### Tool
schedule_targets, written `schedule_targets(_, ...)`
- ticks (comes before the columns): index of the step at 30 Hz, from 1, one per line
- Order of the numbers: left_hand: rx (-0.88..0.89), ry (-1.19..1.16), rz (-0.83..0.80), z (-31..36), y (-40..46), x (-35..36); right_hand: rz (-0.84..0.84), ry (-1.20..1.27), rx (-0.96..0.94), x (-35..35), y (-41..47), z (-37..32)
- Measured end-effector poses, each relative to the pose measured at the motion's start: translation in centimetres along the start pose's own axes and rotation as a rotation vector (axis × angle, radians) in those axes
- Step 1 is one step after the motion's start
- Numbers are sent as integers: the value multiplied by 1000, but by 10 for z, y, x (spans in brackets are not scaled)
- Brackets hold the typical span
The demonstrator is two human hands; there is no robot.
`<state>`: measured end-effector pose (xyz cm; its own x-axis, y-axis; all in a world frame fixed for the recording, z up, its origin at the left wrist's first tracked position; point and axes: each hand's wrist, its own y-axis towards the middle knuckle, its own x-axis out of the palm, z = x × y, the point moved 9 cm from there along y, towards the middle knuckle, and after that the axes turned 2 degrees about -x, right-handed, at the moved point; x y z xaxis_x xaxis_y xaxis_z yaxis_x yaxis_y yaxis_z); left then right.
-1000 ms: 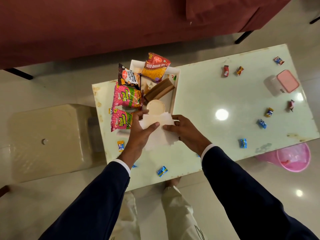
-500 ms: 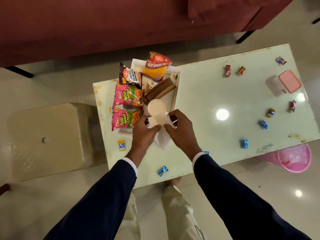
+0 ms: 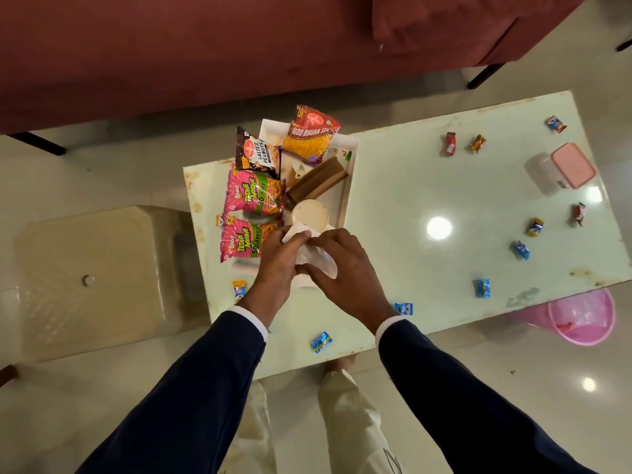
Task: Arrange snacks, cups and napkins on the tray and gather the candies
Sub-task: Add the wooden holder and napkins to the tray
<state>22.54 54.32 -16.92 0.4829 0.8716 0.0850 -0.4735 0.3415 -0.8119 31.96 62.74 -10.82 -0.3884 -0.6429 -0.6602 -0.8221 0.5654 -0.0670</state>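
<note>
— So, what is nearest to you?
— Two dark sleeves and, past them, both hands over the near end of the pale green table (image 3: 403, 200). The left hand (image 3: 277, 268) has its fingers curled, pinching a white napkin (image 3: 316, 258) at its upper corner. The right hand (image 3: 345, 271) grips the same napkin from the other side, thumb tucked under the crumpled paper.

— And the candies?
— Scattered. A blue candy (image 3: 320, 341) lies at the near edge, another blue one (image 3: 403, 308) just beside the right wrist, an orange-and-blue one (image 3: 239, 289) left of the left wrist. More sit well apart on the right half: a blue wrapper (image 3: 483, 288), a red candy (image 3: 450, 143) farther back.

— Where is the tray?
— Just beyond the hands, the white tray (image 3: 352, 155). A paper cup (image 3: 310, 216) stands in it, touching the napkin's top. Two pink Tedhe Medhe packets (image 3: 254, 200) overlap its left rim, then a salted peanuts packet (image 3: 258, 152), and an Aloo Bhujia Sev packet (image 3: 313, 135) at the far end. A brown folded piece (image 3: 316, 181) lies inside.

— Anything else?
— A pink-lidded container (image 3: 564, 167) far right.
</note>
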Motion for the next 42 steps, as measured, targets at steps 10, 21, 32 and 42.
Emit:
schedule_targets(10,69,-387,12,16,8,4,39,1163,912,32,-12,61)
schedule_targets(21,152,-283,48,26,15,19,241,1231,728,19,57,55)
schedule_targets(32,717,995,82,86,60,13,-127,-319,-21,-33,189,50)
schedule_targets(42,698,1204,66,102,117,37,-418,-625,-247,26,204,66)
